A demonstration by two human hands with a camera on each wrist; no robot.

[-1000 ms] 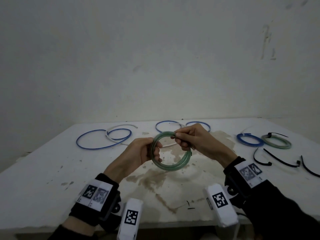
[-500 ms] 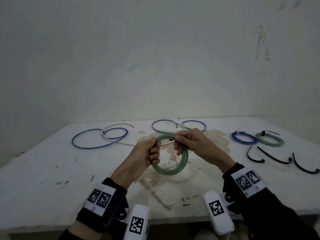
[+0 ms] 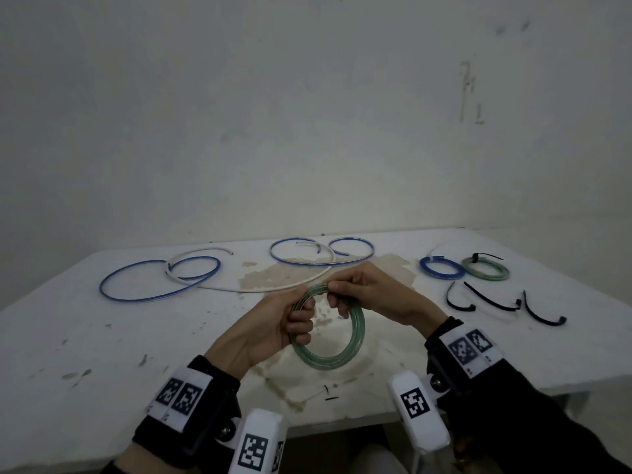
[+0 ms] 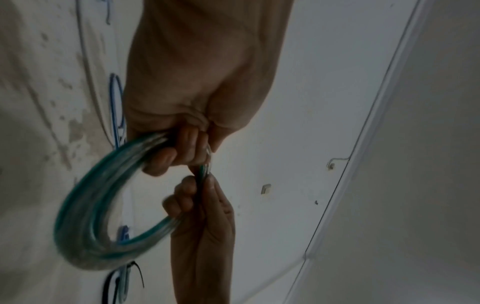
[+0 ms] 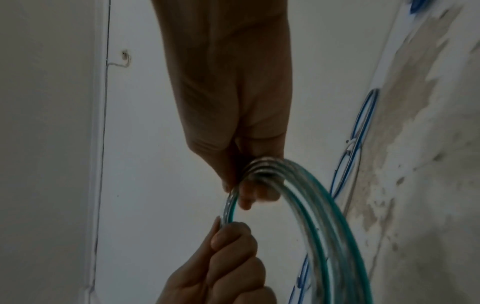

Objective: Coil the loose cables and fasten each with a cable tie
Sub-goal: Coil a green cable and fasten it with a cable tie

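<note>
A green cable coil of several turns hangs upright above the table's middle. My left hand grips its left side with curled fingers. My right hand pinches the top of the ring between thumb and fingers. In the left wrist view the green coil is blurred, with the left hand's fingers curled round it. In the right wrist view the right hand's fingertips clamp the green coil. Three black cable ties lie on the table at the right.
Loose blue and white cables sprawl across the far left and far middle of the white table. A tied blue coil and a tied green coil lie at the far right.
The green coil has turned more edge-on and sits slightly lower; my hands have come closer together at its top left. The head view has tilted a little.
</note>
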